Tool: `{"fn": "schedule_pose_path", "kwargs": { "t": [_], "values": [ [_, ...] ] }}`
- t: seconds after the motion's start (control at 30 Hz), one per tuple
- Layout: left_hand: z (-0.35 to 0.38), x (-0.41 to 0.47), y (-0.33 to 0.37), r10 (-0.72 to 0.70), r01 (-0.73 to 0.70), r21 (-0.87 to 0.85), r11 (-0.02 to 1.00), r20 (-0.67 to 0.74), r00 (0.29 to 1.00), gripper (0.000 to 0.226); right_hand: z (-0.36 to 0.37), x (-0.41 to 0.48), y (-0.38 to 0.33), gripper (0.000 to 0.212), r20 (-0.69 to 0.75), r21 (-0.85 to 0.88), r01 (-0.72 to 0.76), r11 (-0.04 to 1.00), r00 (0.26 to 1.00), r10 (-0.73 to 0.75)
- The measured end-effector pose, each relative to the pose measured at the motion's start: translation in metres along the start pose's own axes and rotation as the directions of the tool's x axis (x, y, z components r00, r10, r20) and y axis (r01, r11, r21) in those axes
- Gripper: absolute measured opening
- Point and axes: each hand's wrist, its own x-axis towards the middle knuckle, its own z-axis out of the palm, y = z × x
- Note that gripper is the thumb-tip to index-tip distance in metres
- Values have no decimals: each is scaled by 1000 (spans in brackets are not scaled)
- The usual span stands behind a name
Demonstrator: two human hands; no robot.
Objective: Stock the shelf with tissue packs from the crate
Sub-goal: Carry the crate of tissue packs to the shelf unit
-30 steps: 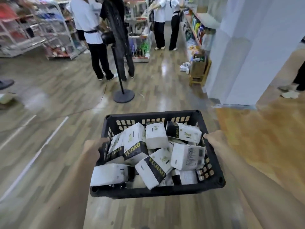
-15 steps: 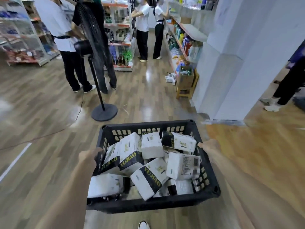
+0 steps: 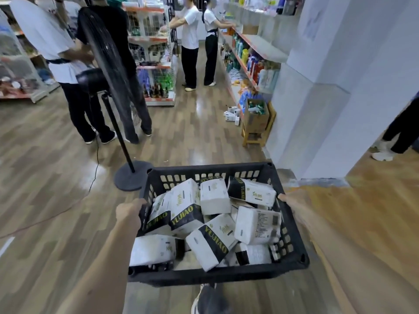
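I have the black crate [image 3: 217, 274] held out in front of me above the wood floor [image 3: 45, 200], its slotted walls dark all round. Inside it lies a loose heap of white tissue packs [image 3: 213, 196] with black bands, some flat, some tilted against each other; one marked YUJIAO [image 3: 213, 240] leans diagonally near the middle, another lies flat in the near left corner. My left hand [image 3: 129, 211] is closed on the crate's left rim, thumb over the top edge. My right hand [image 3: 292, 198] is clamped on the right rim, fingers hidden outside the wall. Ahead on the right runs a shelf [image 3: 256, 45] with coloured bottles, and a cardboard box [image 3: 256, 116] sits on a low wooden stand below it. A black standing fan [image 3: 106, 71] rises just beyond the crate's far left corner.
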Motion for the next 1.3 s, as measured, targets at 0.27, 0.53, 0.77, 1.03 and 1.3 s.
{"fn": "schedule_pose_path", "kwargs": {
  "t": [0.27,0.53,0.77,1.03,1.3],
  "values": [
    [90,132,122,13,-13,65,998,-6,1000,19,83,114,-129,23,-46,-50,-51,997,998,48],
    [171,242,235,68,-74,100,992,68,995,37,138,203,-253,27,-123,-64,6,998,992,-14],
    [282,357,324,142,-158,143,977,115,983,44,194,326,-342,39,-209,-64,-36,997,978,22],
    [393,455,427,130,-154,194,969,128,983,41,215,435,-428,29,-255,8,-77,997,964,77],
    [504,554,503,109,-143,188,972,177,978,33,249,569,-512,20,-247,56,-67,996,966,79]
  ]
}}
